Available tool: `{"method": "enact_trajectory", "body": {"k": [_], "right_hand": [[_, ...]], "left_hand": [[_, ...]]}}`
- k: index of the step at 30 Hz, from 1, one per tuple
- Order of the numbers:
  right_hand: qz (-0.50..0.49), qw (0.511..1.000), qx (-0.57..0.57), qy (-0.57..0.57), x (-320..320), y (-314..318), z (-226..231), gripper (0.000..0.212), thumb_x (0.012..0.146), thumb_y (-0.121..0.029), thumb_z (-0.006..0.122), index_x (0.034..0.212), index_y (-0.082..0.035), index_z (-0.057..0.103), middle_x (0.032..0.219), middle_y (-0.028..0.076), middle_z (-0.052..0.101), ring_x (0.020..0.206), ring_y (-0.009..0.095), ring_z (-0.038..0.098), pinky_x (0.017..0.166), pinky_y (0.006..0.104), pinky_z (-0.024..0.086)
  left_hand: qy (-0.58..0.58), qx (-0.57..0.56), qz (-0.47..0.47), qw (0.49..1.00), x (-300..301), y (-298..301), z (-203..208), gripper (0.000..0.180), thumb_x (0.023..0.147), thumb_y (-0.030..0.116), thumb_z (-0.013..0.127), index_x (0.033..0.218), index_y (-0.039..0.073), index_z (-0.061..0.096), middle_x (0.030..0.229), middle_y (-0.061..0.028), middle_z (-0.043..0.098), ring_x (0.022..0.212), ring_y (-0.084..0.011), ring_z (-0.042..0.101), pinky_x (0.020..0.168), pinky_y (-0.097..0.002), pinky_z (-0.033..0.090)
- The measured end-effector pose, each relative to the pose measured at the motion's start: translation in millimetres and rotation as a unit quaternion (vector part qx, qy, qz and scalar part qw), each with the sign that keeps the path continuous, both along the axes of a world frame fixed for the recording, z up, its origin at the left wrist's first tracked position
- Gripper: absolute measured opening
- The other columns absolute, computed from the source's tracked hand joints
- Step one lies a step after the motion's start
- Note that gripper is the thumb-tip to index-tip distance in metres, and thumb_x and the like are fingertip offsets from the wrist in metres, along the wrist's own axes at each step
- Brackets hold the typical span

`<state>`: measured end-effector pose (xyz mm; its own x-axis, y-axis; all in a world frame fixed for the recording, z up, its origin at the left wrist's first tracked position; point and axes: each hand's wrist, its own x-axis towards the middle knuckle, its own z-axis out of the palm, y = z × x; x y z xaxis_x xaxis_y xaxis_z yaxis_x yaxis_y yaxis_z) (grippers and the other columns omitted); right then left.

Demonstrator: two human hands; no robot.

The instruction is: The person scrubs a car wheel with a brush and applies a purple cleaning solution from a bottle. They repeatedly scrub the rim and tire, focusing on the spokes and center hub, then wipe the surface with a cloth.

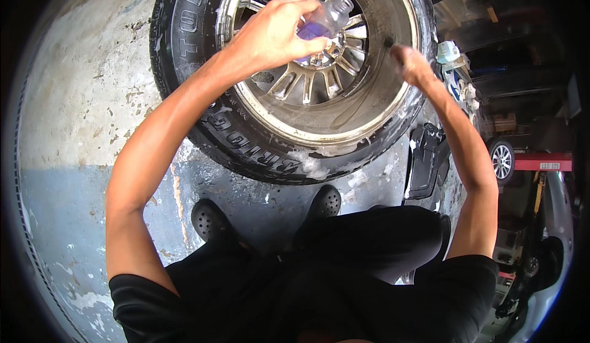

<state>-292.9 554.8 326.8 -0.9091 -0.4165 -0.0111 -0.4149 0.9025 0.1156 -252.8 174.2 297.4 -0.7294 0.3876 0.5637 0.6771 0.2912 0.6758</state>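
Note:
A large wheel lies on its side in front of me, with a black tyre (230,135) around a multi-spoke metal rim (310,132). Over the rim's spokes, my left hand (273,33) is closed around a small clear plastic bottle (335,15) with purple liquid in it. The bottle is tilted, its neck pointing up and right, and no cap shows. My right hand (416,68) is closed above the rim's right inner wall and smeared by motion. A small dark tip sticks out from its fingers, too blurred to name. White foam clings to the tyre's near side.
Worn blue and white paint covers the floor (86,202). A black plastic piece (424,162) lies right of the tyre. Beyond my right arm are a red lift arm (534,162), another wheel (502,160) and a silver car (556,220). My black clogs (211,219) stand close to the tyre.

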Motion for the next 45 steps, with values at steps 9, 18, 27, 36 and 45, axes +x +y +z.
{"method": "enact_trajectory", "body": {"k": [9, 18, 27, 36, 45], "right_hand": [[0.044, 0.980, 0.004, -0.193, -18.8, 20.3, -49.1, 0.025, 0.086, -0.019, 0.050, 0.094, -0.001, 0.066, 0.089, 0.017, 0.068, 0.085, 0.033, 0.065, 0.077, 0.0422, 0.050], [-0.036, 0.845, -0.226, -0.484, 17.0, 16.2, -104.1, 0.072, 0.087, -0.057, 0.060, 0.126, 0.002, 0.049, 0.107, 0.012, 0.066, 0.080, 0.016, 0.064, 0.061, 0.0261, 0.055], [0.139, 0.990, 0.003, 0.031, -113.1, 16.1, 6.6, 0.034, 0.079, -0.008, 0.051, 0.110, -0.003, 0.064, 0.098, 0.017, 0.070, 0.093, 0.030, 0.067, 0.078, 0.0425, 0.055], [0.060, 0.980, 0.128, 0.140, -89.8, -91.1, 13.7, 0.025, 0.091, -0.022, 0.047, 0.105, -0.007, 0.061, 0.101, 0.019, 0.064, 0.094, 0.035, 0.065, 0.077, 0.0448, 0.054], [-0.028, 0.952, 0.301, -0.052, -107.6, -39.1, -32.9, 0.030, 0.088, -0.015, 0.046, 0.113, -0.005, 0.060, 0.112, 0.023, 0.061, 0.093, 0.037, 0.067, 0.078, 0.0463, 0.055]], "left_hand": [[0.042, 0.025, 0.019, 0.999, 6.4, -3.9, -6.4, 0.044, 0.076, 0.024, 0.073, 0.109, -0.003, 0.063, 0.095, -0.0163, 0.064, 0.085, -0.0279, 0.066, 0.073, -0.0364, 0.055], [0.036, 0.021, 0.020, 0.999, 12.7, -5.5, -8.1, 0.043, 0.075, 0.025, 0.076, 0.107, -0.001, 0.063, 0.093, -0.0165, 0.064, 0.086, -0.0280, 0.065, 0.074, -0.0355, 0.054], [0.026, 0.036, 0.029, 0.999, 4.8, 0.1, -15.8, 0.043, 0.076, 0.021, 0.075, 0.110, -0.002, 0.063, 0.100, -0.0150, 0.063, 0.088, -0.0261, 0.064, 0.072, -0.0337, 0.056], [0.008, 0.041, 0.020, 0.999, 11.7, -12.0, -11.1, 0.042, 0.076, 0.020, 0.075, 0.109, -0.003, 0.062, 0.094, -0.0148, 0.061, 0.085, -0.0251, 0.064, 0.069, -0.0338, 0.055], [-0.054, 0.053, -0.013, 0.997, 19.4, -12.8, -10.4, 0.042, 0.077, 0.018, 0.073, 0.112, -0.002, 0.063, 0.096, -0.0111, 0.061, 0.088, -0.0206, 0.064, 0.072, -0.0321, 0.056]]}}
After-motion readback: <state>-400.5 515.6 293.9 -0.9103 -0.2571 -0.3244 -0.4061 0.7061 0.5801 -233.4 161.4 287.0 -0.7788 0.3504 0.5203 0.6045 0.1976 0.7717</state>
